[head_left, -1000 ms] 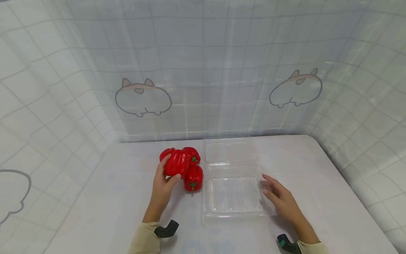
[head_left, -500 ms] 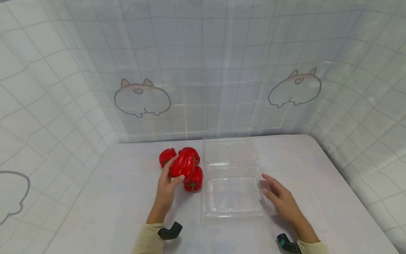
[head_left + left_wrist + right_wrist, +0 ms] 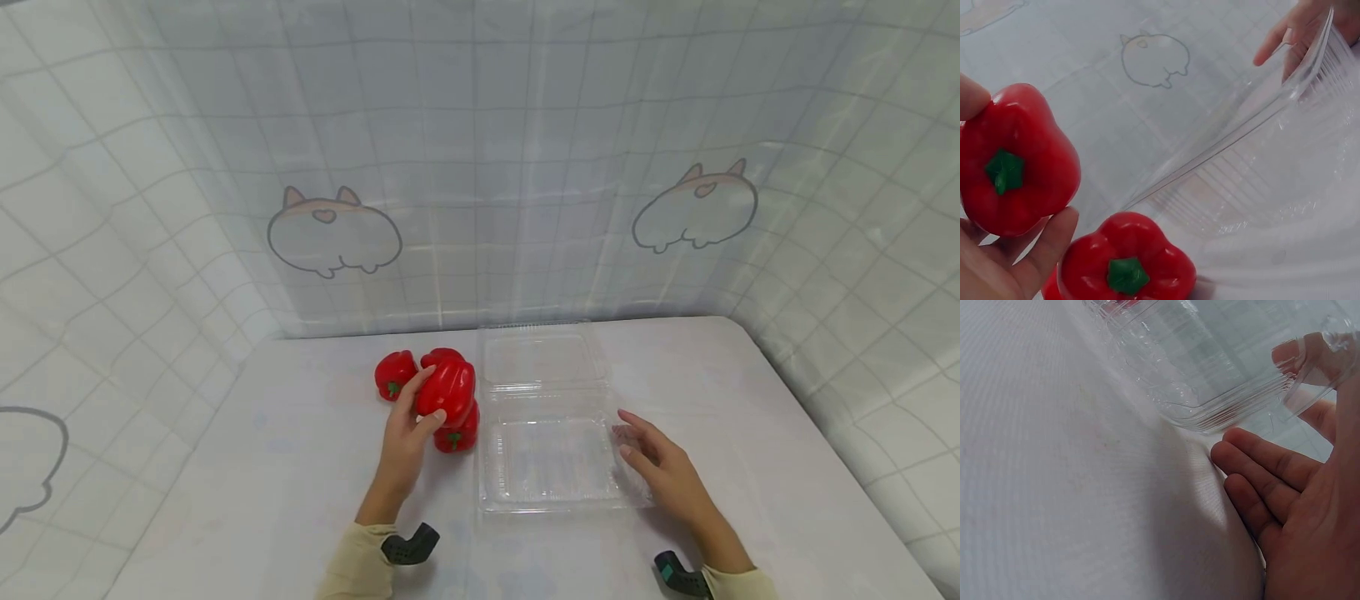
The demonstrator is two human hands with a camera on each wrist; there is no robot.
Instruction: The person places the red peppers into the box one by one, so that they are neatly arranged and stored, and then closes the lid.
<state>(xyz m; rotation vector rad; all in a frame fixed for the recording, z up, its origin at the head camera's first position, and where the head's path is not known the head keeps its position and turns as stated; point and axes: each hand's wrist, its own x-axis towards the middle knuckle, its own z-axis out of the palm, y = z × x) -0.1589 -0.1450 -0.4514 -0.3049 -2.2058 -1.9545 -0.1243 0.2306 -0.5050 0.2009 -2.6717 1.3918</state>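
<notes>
My left hand [image 3: 407,433] grips a red bell pepper [image 3: 450,387] with a green stem [image 3: 1005,170], raised above other peppers. Below it, another red bell pepper [image 3: 1127,257] rests on the table; one more pepper [image 3: 438,356] shows partly behind the held one. Farther left lies a separate bell pepper [image 3: 395,375]. A clear plastic clamshell box [image 3: 555,462] lies to their right with its lid [image 3: 540,358] folded back. My right hand [image 3: 667,471] is at the box's right side, fingers loosely extended; firm contact is unclear through the transparent plastic.
A white cloth covers the table [image 3: 300,467]. Around the back and sides hangs a grid-patterned curtain [image 3: 517,192] with animal drawings. Dark curved devices [image 3: 411,546] are worn at both wrists.
My left hand has carried the gripped pepper to the right, off the leftmost pepper and over the front one. The right hand and box have stayed put.
</notes>
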